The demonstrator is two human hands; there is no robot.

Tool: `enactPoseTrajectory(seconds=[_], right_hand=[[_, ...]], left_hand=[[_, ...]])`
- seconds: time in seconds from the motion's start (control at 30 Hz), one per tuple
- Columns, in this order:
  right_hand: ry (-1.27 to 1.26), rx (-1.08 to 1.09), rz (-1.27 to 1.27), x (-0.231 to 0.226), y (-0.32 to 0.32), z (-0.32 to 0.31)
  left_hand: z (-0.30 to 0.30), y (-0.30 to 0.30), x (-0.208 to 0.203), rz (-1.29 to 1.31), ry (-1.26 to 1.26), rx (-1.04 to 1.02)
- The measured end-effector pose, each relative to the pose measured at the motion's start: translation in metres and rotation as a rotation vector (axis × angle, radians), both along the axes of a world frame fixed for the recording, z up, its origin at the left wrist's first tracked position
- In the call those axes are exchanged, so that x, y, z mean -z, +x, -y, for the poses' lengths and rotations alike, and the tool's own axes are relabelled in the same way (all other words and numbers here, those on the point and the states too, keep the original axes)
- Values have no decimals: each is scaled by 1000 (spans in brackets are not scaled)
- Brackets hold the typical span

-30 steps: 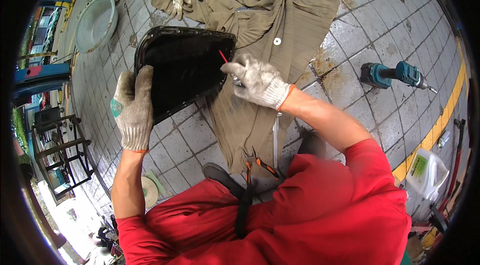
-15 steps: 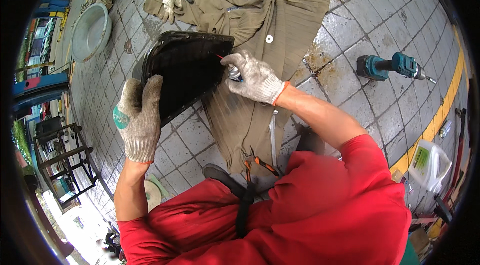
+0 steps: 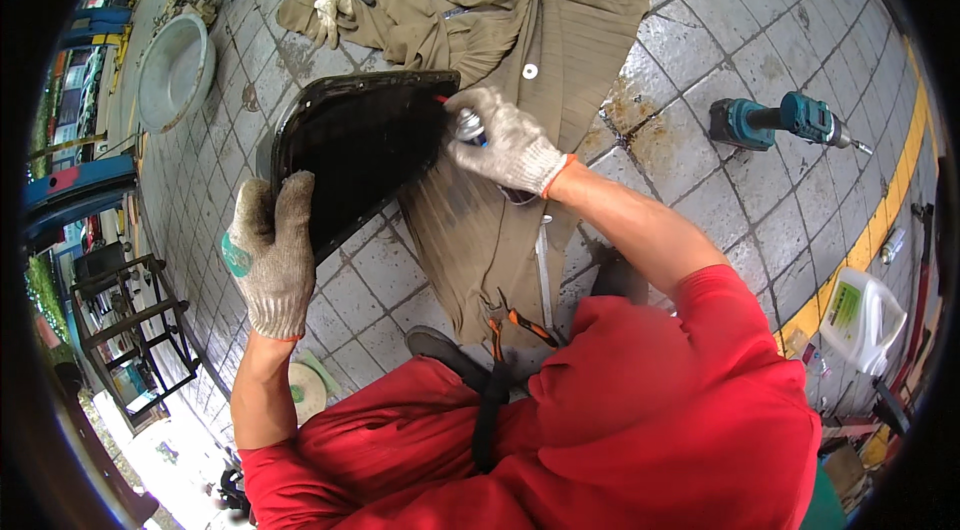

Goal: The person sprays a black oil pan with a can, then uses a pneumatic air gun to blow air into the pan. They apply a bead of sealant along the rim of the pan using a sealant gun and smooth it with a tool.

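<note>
A black metal pan [image 3: 365, 150] with a raised, bolt-holed rim is held up tilted over the floor, its dark hollow side turned toward my right hand. My left hand [image 3: 268, 265], in a dirty knitted work glove, grips the pan's near left edge, thumb over the rim. In my gloved right hand [image 3: 515, 150] is a spray can [image 3: 468, 127] with a silver top and a red nozzle straw. The straw points at the pan's right side. Most of the can's body is hidden behind the glove.
A brown cloth [image 3: 590, 30] lies crumpled on the tiles, with spare gloves [image 3: 330, 10] and a metal washer [image 3: 530, 72]. Orange-handled pliers [image 3: 520, 325] lie near my foot. A cordless drill [image 3: 780, 120] is right, above a translucent jug [image 3: 860, 320]. A grey basin [image 3: 205, 75] stands left.
The pan and my left hand have shifted slightly left and nearer to me. My right hand has turned a little with the spray can, so more of the can shows below the glove.
</note>
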State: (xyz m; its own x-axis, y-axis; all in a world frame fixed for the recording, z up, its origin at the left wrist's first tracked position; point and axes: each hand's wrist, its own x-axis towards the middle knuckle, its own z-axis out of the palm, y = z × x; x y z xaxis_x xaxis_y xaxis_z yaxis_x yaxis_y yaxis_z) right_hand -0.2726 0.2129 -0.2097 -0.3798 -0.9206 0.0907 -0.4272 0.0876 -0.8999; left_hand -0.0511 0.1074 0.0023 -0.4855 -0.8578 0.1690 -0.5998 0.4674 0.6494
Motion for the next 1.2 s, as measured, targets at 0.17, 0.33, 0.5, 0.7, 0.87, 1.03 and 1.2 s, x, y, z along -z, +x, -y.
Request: enactPoseTrajectory(seconds=[0.17,0.33,0.5,0.7,0.87,1.03,1.2], right_hand=[[-12,24,-29,3,3,-9],[-28,36,-46,-1,5,-20],[107,39,-37,-14,8,-28],[80,33,-32,-5,13,-44],[66,114,-13,-5,21,-53],[123,88,-62,-11,21,-56],[47,-8,-244,-15,26,-55]], left_hand=[[-8,2,-2,13,0,66],[-16,14,-1,112,-6,113],[-30,16,-2,105,35,141],[-38,23,-3,164,-25,204],[-45,29,-8,205,-22,264],[-52,22,-10,193,23,272],[-48,11,-11,219,125,186]])
